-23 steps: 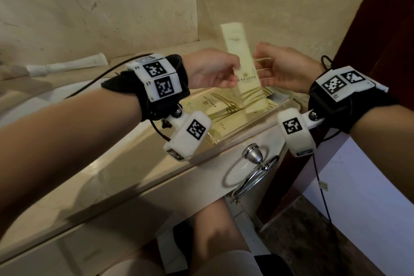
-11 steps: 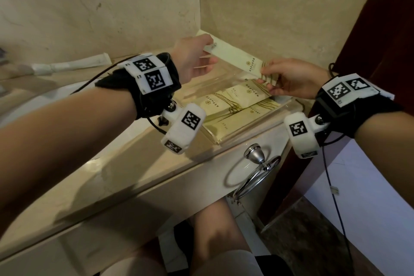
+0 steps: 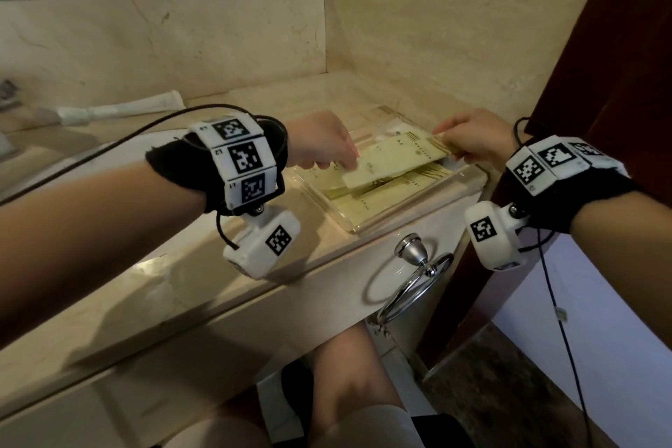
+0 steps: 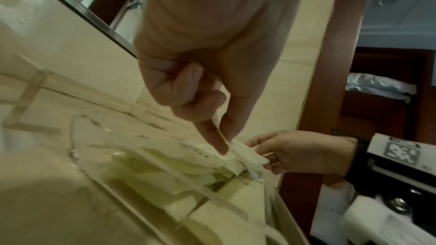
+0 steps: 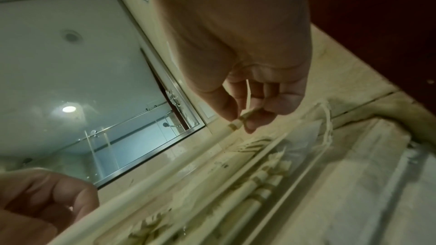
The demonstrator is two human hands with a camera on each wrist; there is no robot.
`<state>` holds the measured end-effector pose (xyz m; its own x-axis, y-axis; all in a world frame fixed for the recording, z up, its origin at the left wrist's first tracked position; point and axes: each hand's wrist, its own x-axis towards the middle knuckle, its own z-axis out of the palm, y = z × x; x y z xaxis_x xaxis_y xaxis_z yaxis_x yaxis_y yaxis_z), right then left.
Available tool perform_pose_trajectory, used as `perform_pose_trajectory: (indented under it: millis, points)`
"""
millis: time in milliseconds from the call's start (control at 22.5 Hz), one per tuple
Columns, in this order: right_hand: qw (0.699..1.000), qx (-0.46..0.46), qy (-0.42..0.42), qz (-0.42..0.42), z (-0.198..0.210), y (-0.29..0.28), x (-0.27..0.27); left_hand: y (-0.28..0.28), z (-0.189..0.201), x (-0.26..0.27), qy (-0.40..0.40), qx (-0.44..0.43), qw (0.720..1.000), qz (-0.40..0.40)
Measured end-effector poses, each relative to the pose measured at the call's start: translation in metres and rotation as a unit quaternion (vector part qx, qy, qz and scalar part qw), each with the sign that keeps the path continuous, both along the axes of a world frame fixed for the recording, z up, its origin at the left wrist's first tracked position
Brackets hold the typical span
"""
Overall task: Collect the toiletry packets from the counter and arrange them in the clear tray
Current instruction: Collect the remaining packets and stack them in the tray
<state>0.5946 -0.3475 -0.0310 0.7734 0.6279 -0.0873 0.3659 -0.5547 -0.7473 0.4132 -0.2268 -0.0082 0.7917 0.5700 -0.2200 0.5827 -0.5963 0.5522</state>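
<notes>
Head view: you stand at a beige marble table [image 3: 189, 287] with both hands over the clear acrylic tray [image 3: 367, 222] at its right end.
Packet in hand: the long pale-yellow paper toiletry packet [image 3: 396, 160] now lies nearly flat and low across the tray; a second ago you held it upright above the tray, then tilted it over.
Right hand [image 3: 472, 138]: your grip pinches the packet's striped end between thumb and fingertips [image 5: 238, 113], as the right wrist view shows.
Left hand [image 3: 320, 144]: your fingers are curled down onto the packet's other end; in the left wrist view one extended fingertip [image 4: 220, 146] presses on it. A true pinch I cannot tell.
Tray contents: other yellow packets [image 3: 367, 202] already lie side by side under the one you hold, with a white pouch with a cord [image 5: 313, 133] at the back.
Meaning: the lowering is almost done; I judge that this packet only needs settling in line with its neighbours and releasing.
Table elsewhere: a white rolled item [image 3: 120, 109] lies well apart by the back wall; whether it belongs to the task I cannot tell.
Risk: the packet sits skewed over the rest, so letting go now may leave it crooked.
</notes>
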Motion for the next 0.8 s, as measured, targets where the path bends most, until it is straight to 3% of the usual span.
perform_pose_trajectory:
  millis: [222,800]
  points:
    - [0.994,-0.054,-0.089,0.013,-0.008,0.004,-0.003,-0.004,-0.01,-0.003,0.059,0.058,0.996,-0.044]
    - [0.975,-0.108,-0.196,0.0,-0.011,0.008,0.003,-0.023,-0.011,0.008,0.127,0.237,0.956,-0.117]
